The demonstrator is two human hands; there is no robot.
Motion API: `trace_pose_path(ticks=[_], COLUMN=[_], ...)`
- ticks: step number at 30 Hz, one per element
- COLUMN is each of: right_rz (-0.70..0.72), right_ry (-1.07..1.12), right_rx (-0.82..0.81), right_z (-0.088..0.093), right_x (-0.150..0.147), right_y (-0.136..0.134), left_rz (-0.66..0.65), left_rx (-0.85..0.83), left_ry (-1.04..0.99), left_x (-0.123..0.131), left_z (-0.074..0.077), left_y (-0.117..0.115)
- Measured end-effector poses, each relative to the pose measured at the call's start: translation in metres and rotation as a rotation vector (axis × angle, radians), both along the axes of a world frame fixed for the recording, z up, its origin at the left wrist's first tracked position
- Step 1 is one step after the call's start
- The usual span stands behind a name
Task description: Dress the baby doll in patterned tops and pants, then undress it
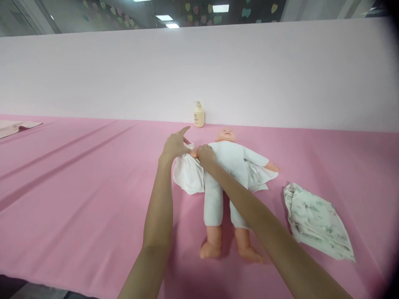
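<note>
A baby doll [231, 160] in a white body covering lies on its back, its bare feet toward me. Beneath and beside it spreads a white baby shirt [189, 174], whose other side shows under the doll's arm on the right. My left hand [175, 146] is at the shirt's upper left part, with cloth between thumb and fingers and one finger stretched out. My right hand [206, 155] is closed round the doll's arm on the left side. The doll's small hand [193, 154] pokes out between my two hands. My right forearm crosses over the doll's body and hides part of it.
A cream pump bottle [199, 115] stands at the back against the white wall [124, 79]. Folded leaf-print cloth [318, 222] lies at the right. Pale pink cloth [15, 127] lies at the far left. A pink sheet [93, 199] with creases covers the table.
</note>
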State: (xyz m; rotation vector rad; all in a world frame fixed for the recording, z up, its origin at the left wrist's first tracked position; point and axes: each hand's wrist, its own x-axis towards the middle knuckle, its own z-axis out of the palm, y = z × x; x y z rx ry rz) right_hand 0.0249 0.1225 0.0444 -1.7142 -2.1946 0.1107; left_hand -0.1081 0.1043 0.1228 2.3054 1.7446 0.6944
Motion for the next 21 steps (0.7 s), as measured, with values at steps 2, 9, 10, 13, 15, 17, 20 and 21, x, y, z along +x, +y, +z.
trace_pose_path(ticks=[2,9,10,13,15,17,20,21], right_rz=[-0.059,-0.005,0.028,0.151,0.231,0.263,0.306,0.311], right_ry=[-0.031,-0.059,-0.051,0.073,0.257,0.461,0.778,0.905], right_rx=[0.002,0.010,0.002,-0.071,-0.139,-0.195,-0.279,-0.312], right_z=[-0.002,-0.010,-0.010,-0.007,-0.005,-0.004,-0.006,-0.006], right_x=[-0.005,-0.002,0.001,0.007,0.009,0.011,0.013,0.015], right_y=[0.000,0.002,0.002,0.003,0.002,0.001,-0.005,-0.009], left_rz=[-0.011,-0.053,-0.051,-0.014,0.018,0.029,0.018,0.016], left_rx=[-0.004,0.055,0.050,0.029,-0.004,-0.074,-0.210,-0.246], left_ry=[0.017,0.122,0.143,0.211,0.252,0.283,0.311,0.322], left_x=[0.005,0.029,0.031,0.033,0.033,0.033,0.032,0.032], left_z=[0.001,-0.015,-0.018,-0.027,-0.031,-0.033,-0.035,-0.035], left_y=[-0.001,0.005,0.007,0.011,0.013,0.013,0.013,0.013])
